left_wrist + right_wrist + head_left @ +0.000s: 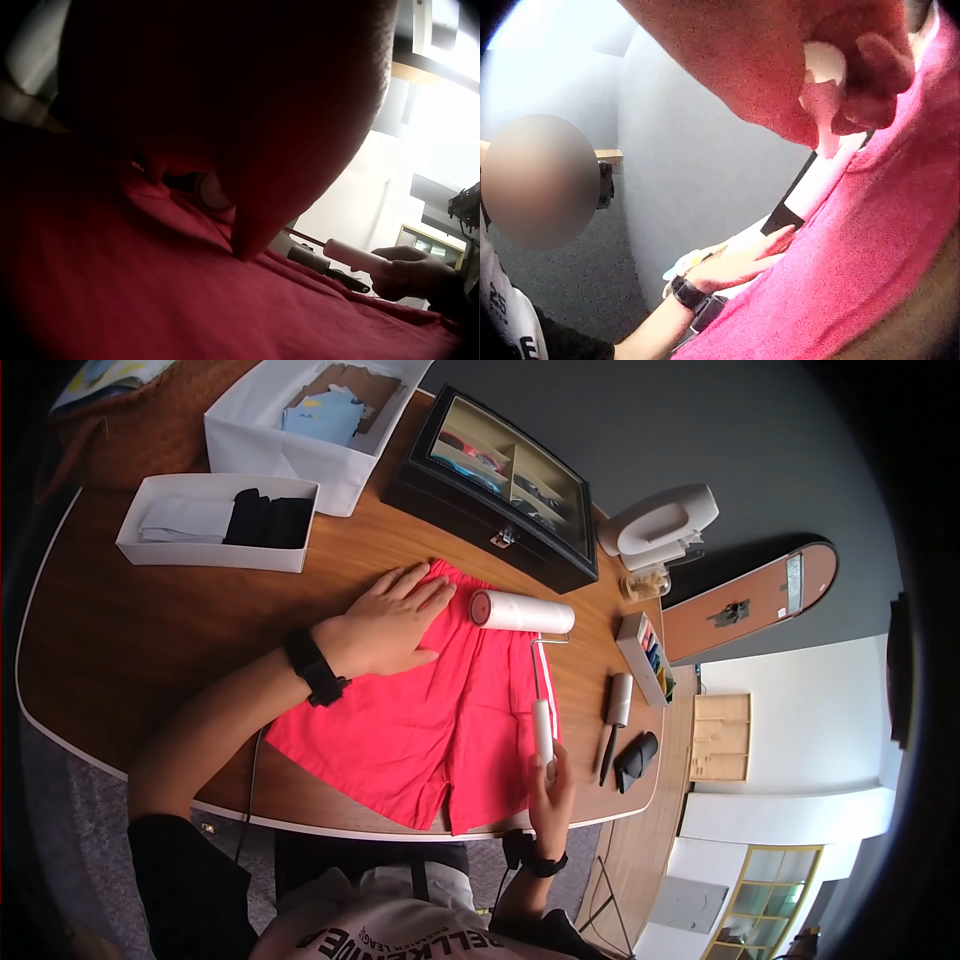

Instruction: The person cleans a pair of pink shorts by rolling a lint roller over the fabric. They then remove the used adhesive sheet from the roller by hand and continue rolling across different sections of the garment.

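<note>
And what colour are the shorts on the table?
The shorts are bright pinkish red, with a white stripe down one side. The head view shows it best.

Wooden table [120, 650] (white-edged), red shorts [400, 725] atop; black case [445, 520], small white box [215, 556]

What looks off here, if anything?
Nothing stands out. The shorts lie spread on the table with ordinary creases, the left hand rests on them and the right hand holds the roller. I see no spill or damage.
</note>
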`<state>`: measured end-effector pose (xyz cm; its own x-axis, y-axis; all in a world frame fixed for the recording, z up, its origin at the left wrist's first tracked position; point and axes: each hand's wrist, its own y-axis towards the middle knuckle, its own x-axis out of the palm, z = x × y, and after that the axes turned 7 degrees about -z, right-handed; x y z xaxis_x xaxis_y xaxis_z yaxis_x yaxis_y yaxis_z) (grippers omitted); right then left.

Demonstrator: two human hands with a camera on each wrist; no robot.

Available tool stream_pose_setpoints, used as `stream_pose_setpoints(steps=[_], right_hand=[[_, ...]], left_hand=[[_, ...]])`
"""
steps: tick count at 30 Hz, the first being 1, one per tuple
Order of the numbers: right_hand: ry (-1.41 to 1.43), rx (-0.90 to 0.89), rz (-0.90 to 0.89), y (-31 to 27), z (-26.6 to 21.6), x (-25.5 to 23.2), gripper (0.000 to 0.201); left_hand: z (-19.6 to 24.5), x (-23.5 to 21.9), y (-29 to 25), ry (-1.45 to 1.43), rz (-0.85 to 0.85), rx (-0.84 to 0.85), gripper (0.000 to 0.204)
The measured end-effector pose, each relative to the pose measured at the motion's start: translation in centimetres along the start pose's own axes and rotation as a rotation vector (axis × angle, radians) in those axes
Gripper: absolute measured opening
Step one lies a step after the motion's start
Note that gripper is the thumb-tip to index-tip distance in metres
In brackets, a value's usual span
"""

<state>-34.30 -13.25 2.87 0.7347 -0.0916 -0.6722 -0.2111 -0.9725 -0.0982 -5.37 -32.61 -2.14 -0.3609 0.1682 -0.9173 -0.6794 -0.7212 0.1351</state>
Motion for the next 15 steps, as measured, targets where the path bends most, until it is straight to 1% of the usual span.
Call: stream_pose_setpoints(steps=[2,6,8,12,14,15], right_hand=[[0.025,-0.058,-0.001,0.5,-0.1,0.0,0.032],[-0.078,-0.055,-0.001,1.3,0.5,0.1,0.032],[-0.041,-0.003,-0.051,1.5,0.3,0.3,0.04],[-0.025,0.052,-0.089,1.0,0.3,0.0,0.043],[-0.1,-0.065,-0.069,0.3,0.8,-0.5,0.042],[-0.1,-0.064,-0.07,-0.2,0.8,-1.0,0.042]], left_hand=[[-0.1,0.2,0.1,-0.005,-0.004,0.0,0.087],[0.0,0.1,0.1,-0.009,-0.011,-0.003,0.087],[0.0,0.2,0.0,-0.005,0.004,-0.001,0.087],[-0.1,0.1,0.0,-0.001,0.009,0.005,0.088],[-0.1,0.1,0.0,-0.004,0.015,0.008,0.087],[-0.1,0.2,0.0,-0.006,0.014,0.008,0.087]])
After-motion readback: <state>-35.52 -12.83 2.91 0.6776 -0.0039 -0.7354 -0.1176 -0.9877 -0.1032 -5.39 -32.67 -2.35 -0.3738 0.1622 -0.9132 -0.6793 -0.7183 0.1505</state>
